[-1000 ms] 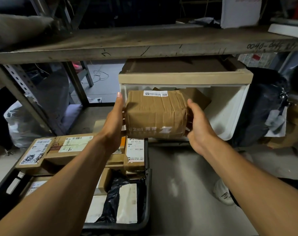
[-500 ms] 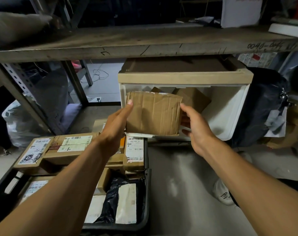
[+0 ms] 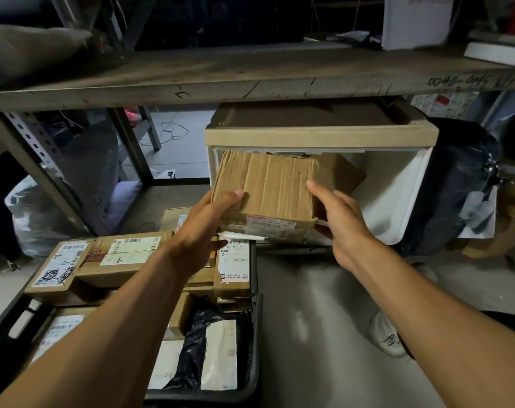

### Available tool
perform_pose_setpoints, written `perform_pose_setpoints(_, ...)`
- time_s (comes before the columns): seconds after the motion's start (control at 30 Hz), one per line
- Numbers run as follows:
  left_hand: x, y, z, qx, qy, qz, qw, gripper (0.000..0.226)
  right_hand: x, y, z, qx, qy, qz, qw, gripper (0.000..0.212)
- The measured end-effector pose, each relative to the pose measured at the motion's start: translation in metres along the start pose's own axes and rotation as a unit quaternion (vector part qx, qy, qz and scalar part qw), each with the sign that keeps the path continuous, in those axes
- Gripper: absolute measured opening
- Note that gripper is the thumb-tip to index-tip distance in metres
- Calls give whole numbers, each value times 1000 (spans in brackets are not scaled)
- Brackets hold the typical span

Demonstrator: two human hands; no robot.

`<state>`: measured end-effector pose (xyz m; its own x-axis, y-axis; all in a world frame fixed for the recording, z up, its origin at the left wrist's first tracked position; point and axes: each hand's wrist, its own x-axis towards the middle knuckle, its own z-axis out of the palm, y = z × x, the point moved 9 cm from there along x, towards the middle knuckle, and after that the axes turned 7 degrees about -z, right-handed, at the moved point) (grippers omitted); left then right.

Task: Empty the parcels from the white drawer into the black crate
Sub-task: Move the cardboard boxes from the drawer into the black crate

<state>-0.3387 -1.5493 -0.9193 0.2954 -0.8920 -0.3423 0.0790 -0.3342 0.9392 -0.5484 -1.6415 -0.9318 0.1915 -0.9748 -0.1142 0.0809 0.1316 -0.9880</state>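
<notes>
Left hand (image 3: 204, 231) and right hand (image 3: 343, 228) grip a cardboard parcel (image 3: 268, 192), thumbs on top, fingers curled underneath. Parcel tilted at white drawer (image 3: 397, 207) mouth, above black crate (image 3: 254, 334).

**Hidden, cropped and unreadable**

Left hand (image 3: 203, 228) with fingers tucked under the cardboard box (image 3: 268, 189), out of sight; only the thumb visible on top. Right hand (image 3: 343, 222) likewise, fingertips lost behind the box's right side. White drawer (image 3: 397, 201) mostly screened by the box, its floor unseen; a second parcel (image 3: 341, 172) behind, only one corner showing. Label print on the box's front face too blurred to read. Black crate (image 3: 254, 348) cut off by the bottom edge, its left part covered by the forearm. Shelf top items cropped at the upper edge.
</notes>
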Motion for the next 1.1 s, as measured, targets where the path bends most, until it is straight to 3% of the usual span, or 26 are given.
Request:
perform_pose_setpoints(0.17, -1, -2, 3, -45, -3, -31, 998, 32, -1, 12, 7, 57, -27, 73, 995, 55)
perform_pose_setpoints(0.37, -5, 6, 25, -177, -24, 2, 984, 33, -2, 19, 24, 129, -43, 99, 986, 61)
perform_pose_setpoints(0.47, -3, -4, 42, -128, -57, -24, 990, 71, -4, 19, 32, 139, -75, 108, 982, 63)
perform_pose_setpoints(0.57, 1, -11, 33, -112, -39, -36, 992, 57, -4, 23, 30, 100, -113, 131, 980, 54)
perform_pose_setpoints(0.77, 5, -22, 29, -51, -94, -60, 992, 76, -5, 17, 22, 45, -93, 113, 988, 42)
perform_pose_setpoints(0.87, 5, -21, 26, -47, -83, -72, 993, 68, 1, 19, 18, 74, -59, 106, 990, 54)
perform_pose_setpoints(0.97, 10, -27, 12, -65, -45, -90, 993, 77, 5, 17, 15, 138, -15, 102, 985, 57)
perform_pose_setpoints(1.03, 9, -29, 15, -85, -57, -99, 990, 80, 2, 11, 16, 189, -16, 108, 976, 50)
perform_pose_setpoints(1.1, 7, -24, 22, -108, -68, -87, 988, 59, -3, 9, 18, 193, -42, 117, 973, 32)
